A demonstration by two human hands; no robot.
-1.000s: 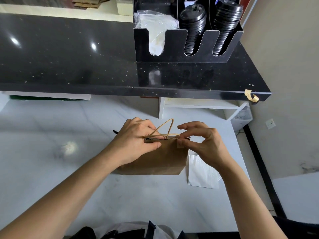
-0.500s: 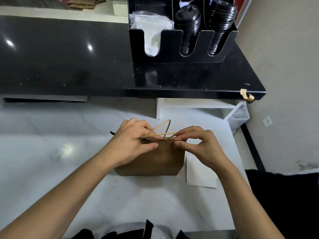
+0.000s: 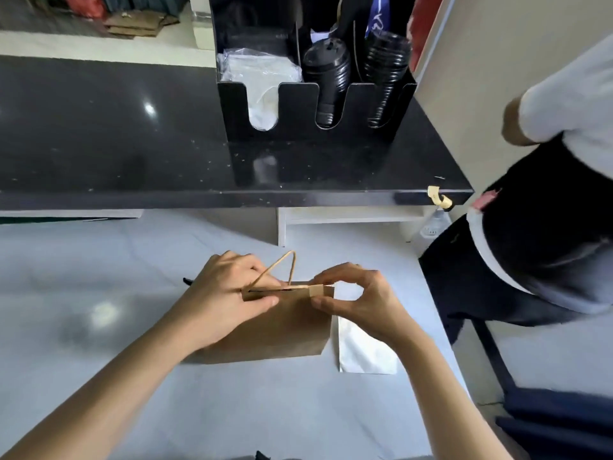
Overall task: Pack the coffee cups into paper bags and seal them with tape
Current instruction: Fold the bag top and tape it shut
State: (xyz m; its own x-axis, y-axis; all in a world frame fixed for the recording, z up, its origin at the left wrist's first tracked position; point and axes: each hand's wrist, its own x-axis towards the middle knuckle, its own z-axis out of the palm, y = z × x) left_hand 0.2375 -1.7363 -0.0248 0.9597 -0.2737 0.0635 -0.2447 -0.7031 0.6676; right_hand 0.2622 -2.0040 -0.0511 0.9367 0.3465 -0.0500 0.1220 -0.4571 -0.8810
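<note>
1. One brown paper bag (image 3: 275, 330) is seen standing upright on the white marble table (image 3: 99, 327), near the table's right end, between the two hands.
2. The left hand (image 3: 219, 293) is clamped on the left part of the bag's top edge, thumb on the near face, fingers over the far side.
3. The right hand (image 3: 358, 297) is closed in a pinch at the bag's top right corner, where a strip of tan tape (image 3: 316, 290) is folded over the rim; thumb below, fingers above.
4. A twisted paper handle (image 3: 282, 265) is seen rising from the bag mouth between the hands.
5. A flat white paper (image 3: 365, 353) lies on the table, just right of the bag, partly under the right wrist.
6. On the far black counter (image 3: 116, 144) a black organiser (image 3: 298, 104) holds stacks of black lids (image 3: 328, 81).
7. A loose curl of tape (image 3: 438, 197) is stuck on the counter's right near edge.
8. A second person (image 3: 547, 227) is seen at far right, blurred.
</note>
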